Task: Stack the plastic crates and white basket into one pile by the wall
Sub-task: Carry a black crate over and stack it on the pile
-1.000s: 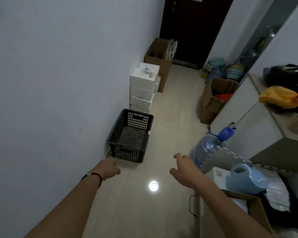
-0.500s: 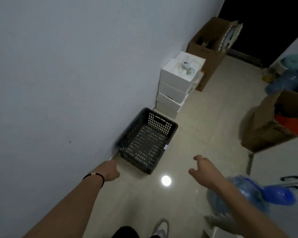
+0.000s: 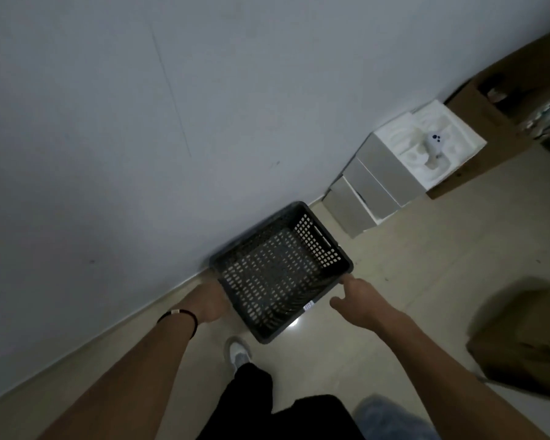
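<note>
A dark grey perforated plastic crate [image 3: 326,269] stands empty on the tiled floor against the wall. My left hand [image 3: 208,301] is at the crate's wall-side near corner, its fingers hidden behind the rim. My right hand [image 3: 354,295] reaches the crate's right near edge, fingers spread, a fingertip touching the rim. No white basket or other crate shows in this view.
A stack of white boxes [image 3: 391,182] with a foam insert on top stands by the wall beyond the crate. A cardboard box [image 3: 502,103] is behind it, another brown box [image 3: 524,338] at the right. My leg and shoe [image 3: 237,352] are below the crate.
I have stepped closer and bent down. Both hands moved forward from the open floor to the crate's near edges. The crate itself has not moved.
</note>
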